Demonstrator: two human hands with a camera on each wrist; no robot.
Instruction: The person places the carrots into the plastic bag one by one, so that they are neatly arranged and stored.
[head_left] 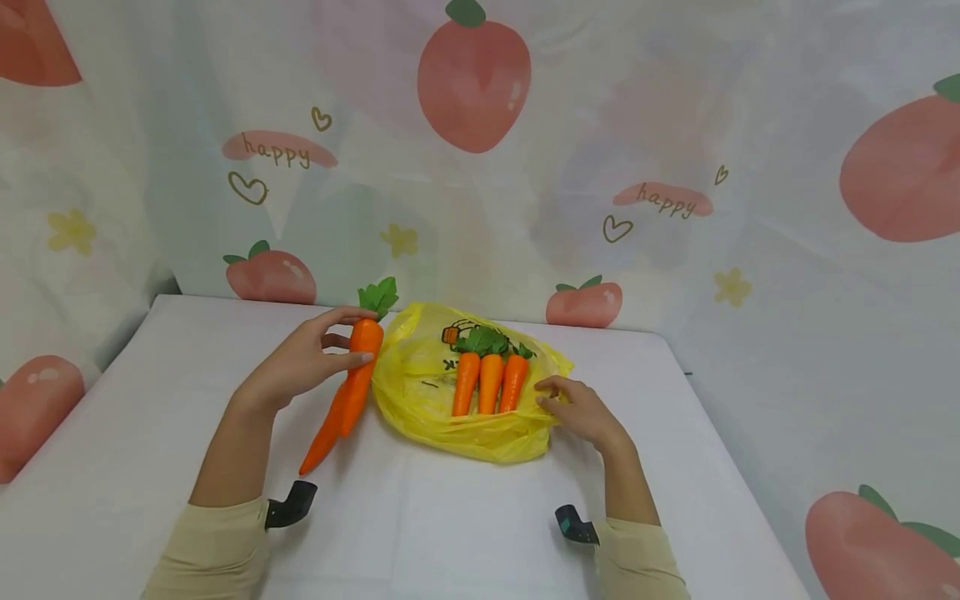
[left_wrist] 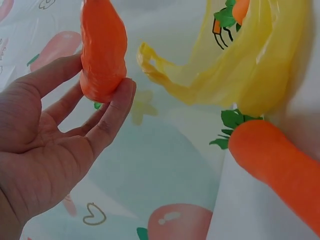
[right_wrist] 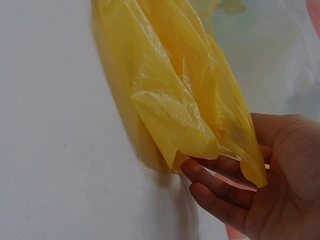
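Between the thumb and fingers of my left hand (head_left: 307,358) is an orange carrot (left_wrist: 104,55) with green leaves, held upright just left of the yellow plastic bag (head_left: 412,421). A second carrot (left_wrist: 280,170) lies on the table beside it, partly covered by the held one in the head view. Three carrots (head_left: 491,385) sit side by side in the bag's mouth, leaves toward the back, their lower ends hidden by the front plastic. My right hand (right_wrist: 280,175) grips the bag's right edge, with its curled fingers partly behind the plastic.
A white-covered table (head_left: 465,533) carries everything. Behind it hangs a pale curtain (head_left: 480,217) printed with peaches, hearts and flowers. Black wrist mounts (head_left: 291,505) stick out from both sleeves, above the table.
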